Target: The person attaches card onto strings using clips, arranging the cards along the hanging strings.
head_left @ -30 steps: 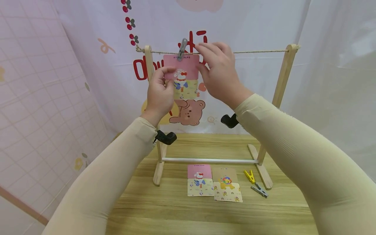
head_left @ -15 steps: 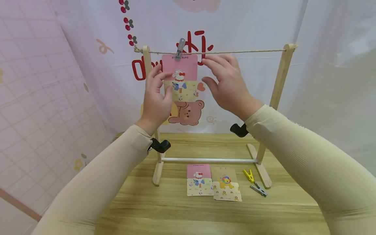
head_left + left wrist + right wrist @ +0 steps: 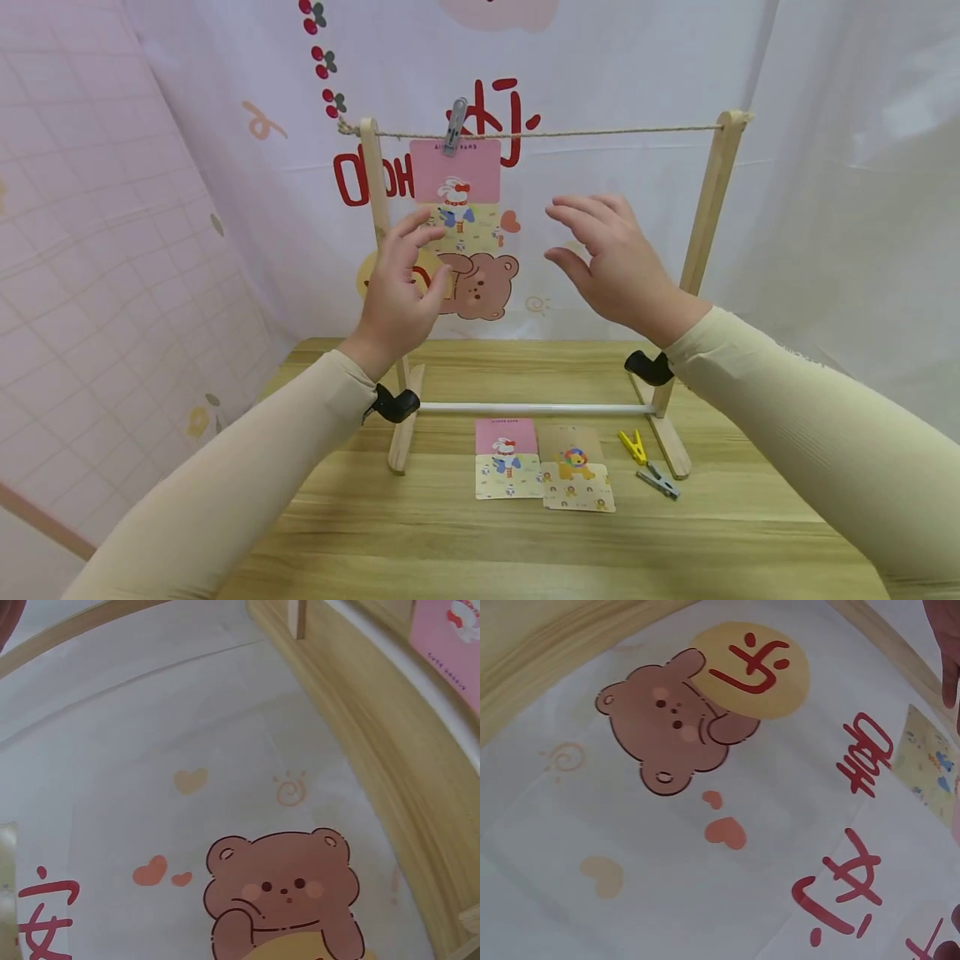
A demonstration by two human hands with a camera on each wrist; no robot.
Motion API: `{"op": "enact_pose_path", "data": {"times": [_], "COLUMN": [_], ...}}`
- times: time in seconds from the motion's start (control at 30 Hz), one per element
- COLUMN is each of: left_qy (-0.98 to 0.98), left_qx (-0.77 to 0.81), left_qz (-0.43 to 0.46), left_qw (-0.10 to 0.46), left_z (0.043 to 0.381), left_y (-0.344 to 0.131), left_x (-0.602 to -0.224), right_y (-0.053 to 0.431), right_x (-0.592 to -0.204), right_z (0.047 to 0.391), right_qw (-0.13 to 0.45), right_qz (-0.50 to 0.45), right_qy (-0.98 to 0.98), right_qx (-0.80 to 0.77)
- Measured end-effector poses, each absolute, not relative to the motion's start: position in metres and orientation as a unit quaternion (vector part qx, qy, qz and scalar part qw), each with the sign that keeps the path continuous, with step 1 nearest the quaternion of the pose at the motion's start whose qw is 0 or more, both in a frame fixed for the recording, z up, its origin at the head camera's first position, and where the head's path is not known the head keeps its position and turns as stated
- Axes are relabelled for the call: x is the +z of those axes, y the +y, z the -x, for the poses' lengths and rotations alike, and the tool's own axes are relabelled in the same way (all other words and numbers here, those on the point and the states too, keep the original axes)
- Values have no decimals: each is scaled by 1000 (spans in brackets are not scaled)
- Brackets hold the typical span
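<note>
A small curtained tabletop station is observed; whether it is housed in a home or a studio cannot be determined. The rear is closed off by a creased white sheet (image 3: 840, 233), on which a brown bear (image 3: 483, 287), cherries (image 3: 317, 54) and red lettering (image 3: 515, 125) are printed. The left side is covered by a pale pink gridded sheet (image 3: 112, 250). Before the rear sheet, a wood-grain surface (image 3: 525, 558) is provided, on which a wooden frame (image 3: 708, 217) strung with cord (image 3: 600, 132) is stood. Recording use is indicated by black devices (image 3: 396, 404) worn at both wrists.
</note>
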State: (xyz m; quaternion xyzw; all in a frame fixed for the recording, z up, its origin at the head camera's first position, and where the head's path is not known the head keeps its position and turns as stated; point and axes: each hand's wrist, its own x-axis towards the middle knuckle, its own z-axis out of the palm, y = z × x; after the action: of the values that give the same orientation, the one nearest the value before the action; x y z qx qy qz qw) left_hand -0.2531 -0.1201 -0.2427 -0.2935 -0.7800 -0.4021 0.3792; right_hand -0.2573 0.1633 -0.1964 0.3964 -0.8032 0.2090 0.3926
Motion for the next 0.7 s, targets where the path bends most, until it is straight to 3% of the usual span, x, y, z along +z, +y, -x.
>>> {"op": "enact_pose_path", "data": {"times": [0.27,0.47,0.7], "left_qy": [-815,-863,-894], "left_qx": [-377,-340,-293], "left_qz": [340,329,321], "left_qw": [279,177,109], "left_z": [251,249,249], "left_y": [-118,-115,-111], "left_x": [-270,-291,-316], "right_y": [190,208,224], "right_x": [-225,-247,-273], "right_z": [250,246,241], "right_qw": [357,328,282], "right_qz": [-388,-373,-350], "right_qy": [-829,-851,-880], "right_qx": [186,173,157]}}
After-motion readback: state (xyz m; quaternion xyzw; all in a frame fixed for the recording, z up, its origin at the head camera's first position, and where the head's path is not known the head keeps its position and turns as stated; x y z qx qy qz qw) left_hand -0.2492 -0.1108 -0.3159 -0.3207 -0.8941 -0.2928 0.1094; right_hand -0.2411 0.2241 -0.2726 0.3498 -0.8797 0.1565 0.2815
